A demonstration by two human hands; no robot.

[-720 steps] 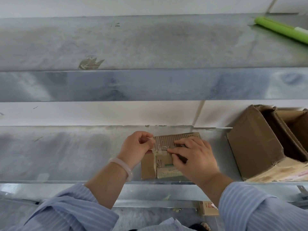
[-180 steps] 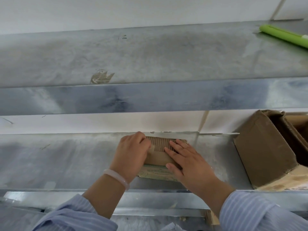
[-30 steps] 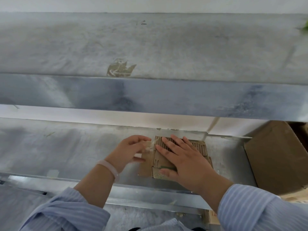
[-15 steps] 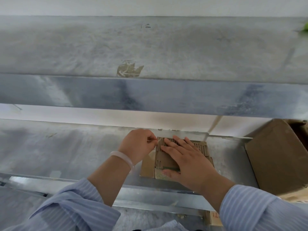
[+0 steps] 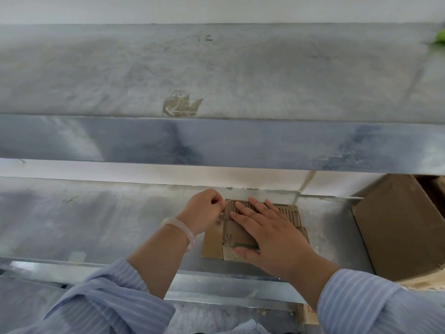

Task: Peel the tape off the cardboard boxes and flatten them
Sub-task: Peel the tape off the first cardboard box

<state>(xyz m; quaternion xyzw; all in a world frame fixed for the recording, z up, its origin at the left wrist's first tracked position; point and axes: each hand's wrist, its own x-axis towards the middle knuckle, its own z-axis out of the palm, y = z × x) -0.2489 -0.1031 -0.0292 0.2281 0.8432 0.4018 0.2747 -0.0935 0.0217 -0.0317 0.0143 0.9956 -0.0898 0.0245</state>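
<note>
A small flattened cardboard box [image 5: 213, 242] lies on the lower metal shelf [image 5: 96, 220], its far part stripped to bare ridges. My right hand [image 5: 267, 232] lies flat on it with straight, spread fingers and presses it down. At the box's far left corner my left hand [image 5: 204, 210] is curled, and its fingertips pinch a small strip there, which looks like tape. The strip itself is too small to make out clearly.
A larger open cardboard box [image 5: 395, 225] stands on the same shelf at the right. An upper metal shelf [image 5: 216, 73] with a torn label remnant [image 5: 180, 104] overhangs behind. A green object [image 5: 440, 37] peeks in at the top right. Another cardboard piece [image 5: 307, 317] lies below the shelf edge.
My left hand moved in from the box's left side to its far left corner and curled into a pinch. My right hand stayed flat on the box.
</note>
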